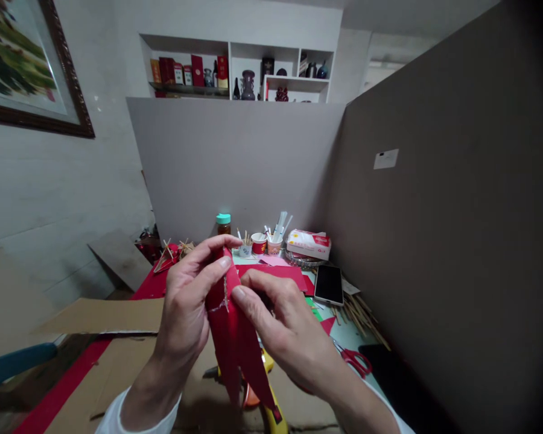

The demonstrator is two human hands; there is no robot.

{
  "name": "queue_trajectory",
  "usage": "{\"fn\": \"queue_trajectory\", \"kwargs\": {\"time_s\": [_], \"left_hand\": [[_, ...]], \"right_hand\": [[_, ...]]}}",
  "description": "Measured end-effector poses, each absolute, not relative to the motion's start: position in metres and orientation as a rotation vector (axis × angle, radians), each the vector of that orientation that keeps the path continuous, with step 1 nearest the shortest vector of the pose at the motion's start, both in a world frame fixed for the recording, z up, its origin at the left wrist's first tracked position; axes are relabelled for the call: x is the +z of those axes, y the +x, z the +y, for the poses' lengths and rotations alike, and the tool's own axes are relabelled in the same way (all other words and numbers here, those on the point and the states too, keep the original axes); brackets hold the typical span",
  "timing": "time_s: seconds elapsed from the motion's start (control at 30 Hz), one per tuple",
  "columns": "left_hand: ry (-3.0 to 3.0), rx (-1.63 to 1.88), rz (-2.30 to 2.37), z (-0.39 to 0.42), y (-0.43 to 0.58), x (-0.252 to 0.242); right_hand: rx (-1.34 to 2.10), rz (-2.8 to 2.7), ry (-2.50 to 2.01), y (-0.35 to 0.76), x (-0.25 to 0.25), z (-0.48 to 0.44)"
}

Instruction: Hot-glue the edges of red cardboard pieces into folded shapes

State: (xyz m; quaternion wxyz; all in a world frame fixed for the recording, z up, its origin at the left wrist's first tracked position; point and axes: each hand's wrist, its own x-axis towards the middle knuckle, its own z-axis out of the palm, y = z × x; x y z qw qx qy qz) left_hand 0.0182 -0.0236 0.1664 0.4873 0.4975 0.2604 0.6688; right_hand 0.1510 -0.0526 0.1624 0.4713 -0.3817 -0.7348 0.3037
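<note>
In front of me, a folded piece of red card (pixel 228 349) is held up between both hands. Along its upper edge runs a rough, pale seam, and its lower end splits into two pointed strips. My left hand (pixel 185 295) is closed around the top left part, thumb pressed beside the seam. My right hand (pixel 285 319) pinches the card's right side between thumb and bent fingers. Below the card lies a yellow tool (pixel 278 416) with a dark nozzle-like tip, partly hidden by the card.
Brown cardboard (pixel 117 374) covers the near table. Red-handled scissors (pixel 359 363), a phone (pixel 329 284) and thin wooden sticks (pixel 366 316) lie at right. Farther back are paper cups (pixel 259 243), a green-lidded jar (pixel 224 223) and a tissue pack (pixel 308 243). Grey partitions (pixel 244 157) enclose the table.
</note>
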Motion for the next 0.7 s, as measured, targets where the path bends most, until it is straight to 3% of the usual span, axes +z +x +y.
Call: {"fn": "queue_trajectory", "kwargs": {"time_s": [0.7], "left_hand": [[1.279,1.659,0.666,-0.015,0.0151,0.1612]], "right_hand": [[0.563,-1.858,-0.934,0.1464,0.1579,-0.0482]]}}
